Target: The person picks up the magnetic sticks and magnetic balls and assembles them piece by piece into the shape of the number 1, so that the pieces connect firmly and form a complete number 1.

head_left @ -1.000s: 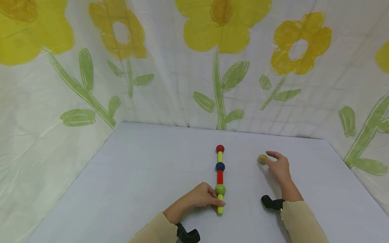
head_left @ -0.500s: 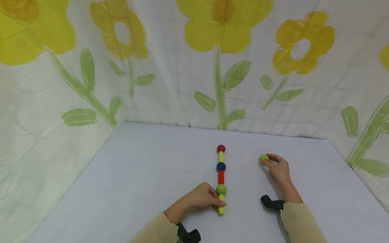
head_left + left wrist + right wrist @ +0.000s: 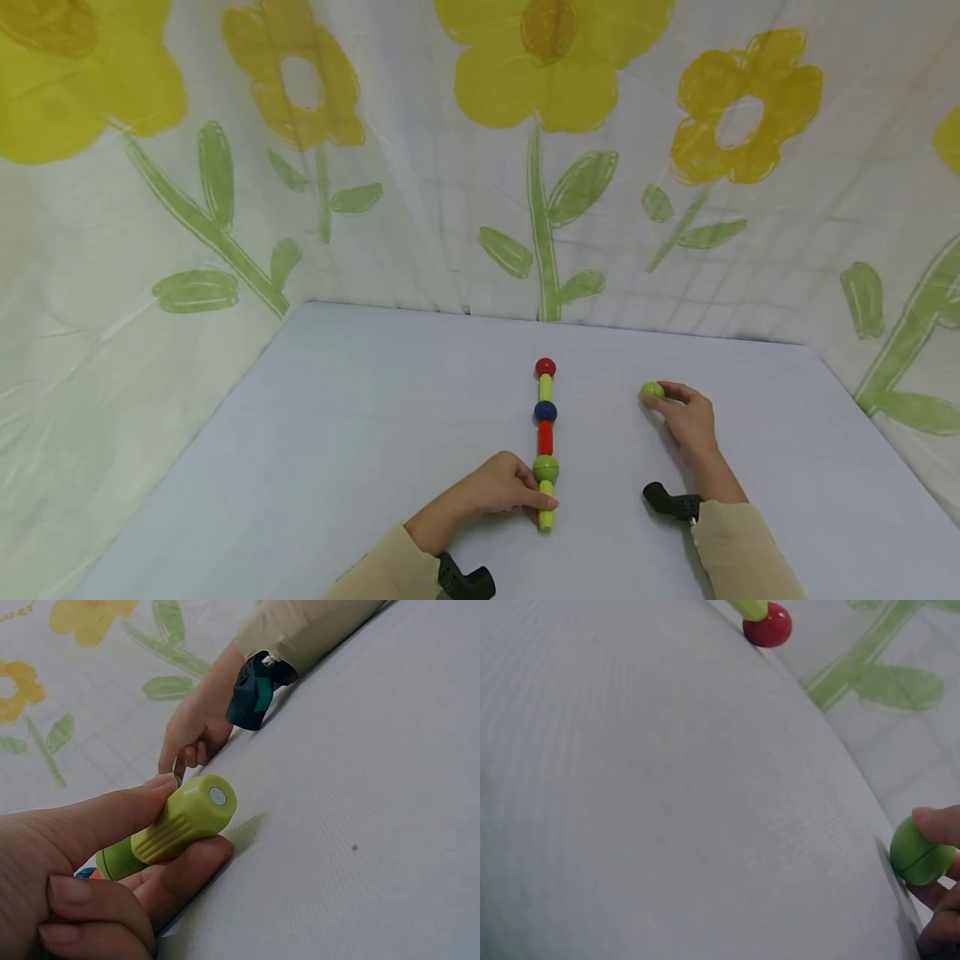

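My left hand (image 3: 495, 485) pinches a yellow-green ribbed rod (image 3: 184, 819) between thumb and forefinger; a pale round disc shows in its end. That rod is the near end of a straight chain on the table. Beyond it come a green ball (image 3: 546, 469), a red rod (image 3: 545, 437), a blue ball (image 3: 545, 412), another yellow-green rod (image 3: 545, 387) and a red ball (image 3: 768, 625) at the far end. To the right of the chain, my right hand (image 3: 686, 421) holds a separate green ball (image 3: 921, 853) between thumb and fingers, at or close to the table surface.
The white table (image 3: 375, 400) stretches wide on both sides of the chain. Behind it hangs a white curtain (image 3: 420, 208) printed with yellow flowers. A black wrist camera (image 3: 672, 502) sits on the right wrist, another black camera (image 3: 467, 581) on the left.
The right hand's forefinger, held off the separate green ball a second ago, has come down against it, so the hand now grips it. The left hand and the chain stay put.
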Tool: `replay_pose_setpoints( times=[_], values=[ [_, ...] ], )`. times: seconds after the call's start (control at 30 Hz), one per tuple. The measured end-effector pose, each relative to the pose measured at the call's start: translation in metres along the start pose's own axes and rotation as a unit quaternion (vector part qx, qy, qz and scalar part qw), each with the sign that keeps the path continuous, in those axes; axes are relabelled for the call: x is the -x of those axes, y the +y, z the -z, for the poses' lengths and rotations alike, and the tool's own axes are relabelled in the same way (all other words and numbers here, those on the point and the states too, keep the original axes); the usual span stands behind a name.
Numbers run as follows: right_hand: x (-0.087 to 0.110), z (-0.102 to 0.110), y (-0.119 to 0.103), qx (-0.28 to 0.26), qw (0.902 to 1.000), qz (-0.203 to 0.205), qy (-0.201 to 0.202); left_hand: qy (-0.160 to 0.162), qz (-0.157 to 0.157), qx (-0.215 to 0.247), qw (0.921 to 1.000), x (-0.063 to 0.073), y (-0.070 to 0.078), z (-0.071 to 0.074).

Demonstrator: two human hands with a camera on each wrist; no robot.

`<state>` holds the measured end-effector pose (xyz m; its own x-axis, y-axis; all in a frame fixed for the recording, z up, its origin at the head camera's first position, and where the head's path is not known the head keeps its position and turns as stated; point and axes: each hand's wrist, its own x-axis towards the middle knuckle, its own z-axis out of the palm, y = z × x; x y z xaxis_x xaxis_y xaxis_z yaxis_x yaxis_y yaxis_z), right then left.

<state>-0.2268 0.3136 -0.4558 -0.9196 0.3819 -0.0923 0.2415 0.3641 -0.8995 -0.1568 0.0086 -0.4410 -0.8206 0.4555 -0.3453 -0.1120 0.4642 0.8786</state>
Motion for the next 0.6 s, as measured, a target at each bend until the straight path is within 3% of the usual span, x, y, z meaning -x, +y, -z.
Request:
replay_pose_setpoints(
  times=[0.37,0.6],
  values=[
    [0.005,-0.001,-0.005,-0.009,0.9999,0.011,0.009,0.001,0.005,0.002,1.0000,0.000,0.000,0.000],
    [0.017,0.002,-0.016,0.013,0.9988,0.038,-0.029,0.007,0.006,-0.002,1.0000,-0.001,0.000,0.000]
  ],
)
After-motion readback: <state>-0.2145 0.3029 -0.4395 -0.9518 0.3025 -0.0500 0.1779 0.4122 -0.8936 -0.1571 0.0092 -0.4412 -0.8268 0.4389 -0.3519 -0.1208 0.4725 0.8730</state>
